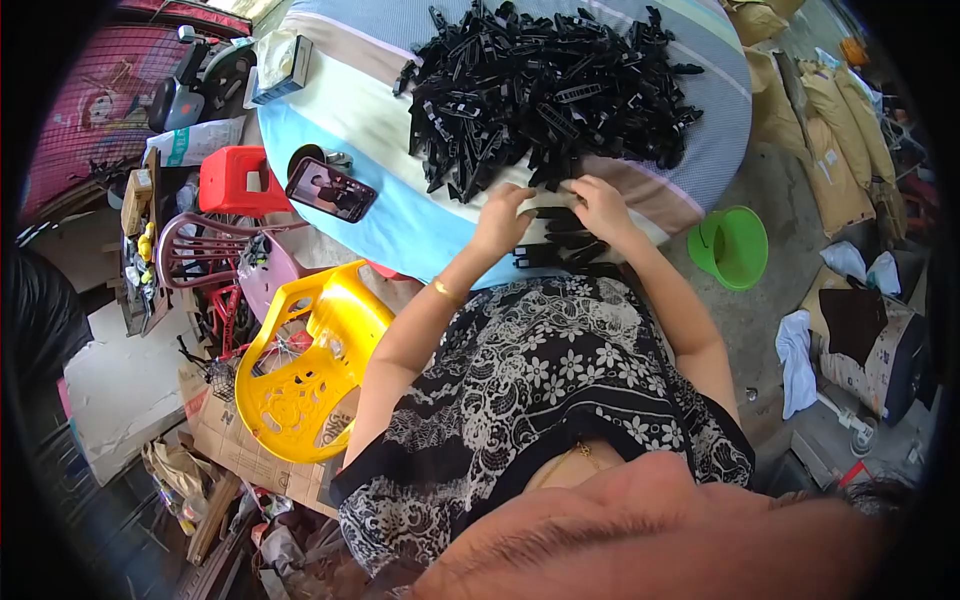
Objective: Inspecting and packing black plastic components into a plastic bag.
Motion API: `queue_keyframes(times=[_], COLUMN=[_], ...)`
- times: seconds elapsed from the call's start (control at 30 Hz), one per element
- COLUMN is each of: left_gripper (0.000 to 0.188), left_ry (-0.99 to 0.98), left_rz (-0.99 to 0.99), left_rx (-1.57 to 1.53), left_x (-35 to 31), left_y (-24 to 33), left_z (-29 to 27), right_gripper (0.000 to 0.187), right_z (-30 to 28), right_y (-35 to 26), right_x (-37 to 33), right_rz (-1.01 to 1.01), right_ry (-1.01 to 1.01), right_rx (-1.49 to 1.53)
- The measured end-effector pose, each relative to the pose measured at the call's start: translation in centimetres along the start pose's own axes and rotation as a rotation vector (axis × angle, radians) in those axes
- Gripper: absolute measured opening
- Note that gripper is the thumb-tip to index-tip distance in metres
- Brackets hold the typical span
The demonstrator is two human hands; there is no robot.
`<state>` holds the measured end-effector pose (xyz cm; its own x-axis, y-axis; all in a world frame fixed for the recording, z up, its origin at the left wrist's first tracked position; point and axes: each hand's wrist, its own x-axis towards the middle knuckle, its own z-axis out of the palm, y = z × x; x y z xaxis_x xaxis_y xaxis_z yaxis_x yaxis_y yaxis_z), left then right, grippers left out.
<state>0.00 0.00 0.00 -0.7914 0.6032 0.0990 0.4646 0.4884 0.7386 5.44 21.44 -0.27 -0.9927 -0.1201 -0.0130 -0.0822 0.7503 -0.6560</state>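
A large heap of black plastic pieces (555,90), narrow and clip-like, covers the far part of the cloth-covered table. At its near edge my left hand (503,218) is closed, fingers curled, its fingertips on a small black plastic piece (551,184). My right hand (603,210) pinches at the other side of that same piece, thumb and fingers drawn together. The piece's exact shape is too small to make out. Between my wrists, close to my body, several longer black pieces (567,238) lie side by side at the table's front edge.
A phone (331,190) with its screen lit leans against a dark cup (306,155) on the striped tablecloth (385,225). A tissue box (283,68) stands farther back. Beside the table are a yellow chair (318,360), a red stool (238,180) and a green bucket (728,248).
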Motion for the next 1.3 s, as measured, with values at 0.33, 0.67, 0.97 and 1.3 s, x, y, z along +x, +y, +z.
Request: queue_keyframes(times=[0.33, 0.67, 0.97, 1.3], left_gripper=[0.031, 0.032, 0.031, 0.028], left_ry=[0.167, 0.167, 0.151, -0.031], left_rz=[-0.016, -0.151, -0.145, 0.024], left_rx=[0.113, 0.036, 0.109, 0.153], left_x=[4.6, -0.7, -0.1, 0.8], left_y=[-0.6, -2.3, -1.8, -0.5], left_z=[3.5, 1.2, 1.7, 2.1], right_gripper=[0.008, 0.021, 0.025, 0.032], right_z=[0.6, -0.7, 0.5, 0.7], right_y=[-0.6, -1.4, 2.1, 0.6], right_x=[2.4, 0.5, 2.0, -0.2], right_rz=[-0.286, 0.11, 0.333, 0.302], right_ry=[0.245, -0.025, -0.211, 0.265], right_rx=[-0.381, -0.061, 0.031, 0.009])
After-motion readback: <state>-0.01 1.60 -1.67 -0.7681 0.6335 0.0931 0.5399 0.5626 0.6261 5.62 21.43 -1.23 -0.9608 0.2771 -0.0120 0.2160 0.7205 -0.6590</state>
